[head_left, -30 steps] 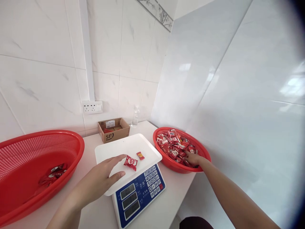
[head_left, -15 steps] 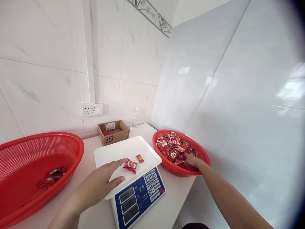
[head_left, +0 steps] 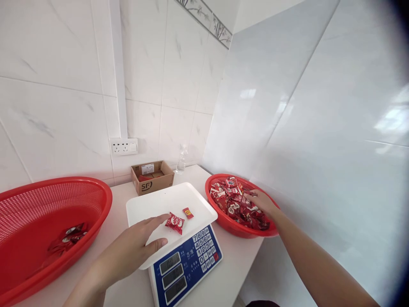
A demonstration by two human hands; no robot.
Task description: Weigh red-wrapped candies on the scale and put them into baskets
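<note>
My left hand (head_left: 136, 243) hovers over the near-left part of the white scale tray (head_left: 159, 200), thumb and fingers apart. Its fingertips are at the left edge of a red candy packet (head_left: 175, 223), and I cannot tell whether they press on it. Just beyond lies a smaller red packet (head_left: 188, 212) with a yellow patch. On the right, my right hand (head_left: 262, 202) reaches into a red basket (head_left: 230, 226) heaped with red wrapped packets (head_left: 234, 207). Its fingers are stretched out over the heap, touching packets, and no packet is visibly gripped. Its thumb is partly hidden.
The scale's blue keypad and display panel (head_left: 188, 264) faces me. At left stands a larger red basket (head_left: 96, 230) with several dark red packets (head_left: 68, 238). A cardboard box (head_left: 153, 179) and a clear plastic bottle (head_left: 181, 161) stand against the tiled wall.
My right hand has risen and moved slightly away from me within the right basket, showing more of its fingers. The left hand and the packets on the tray stay put.
</note>
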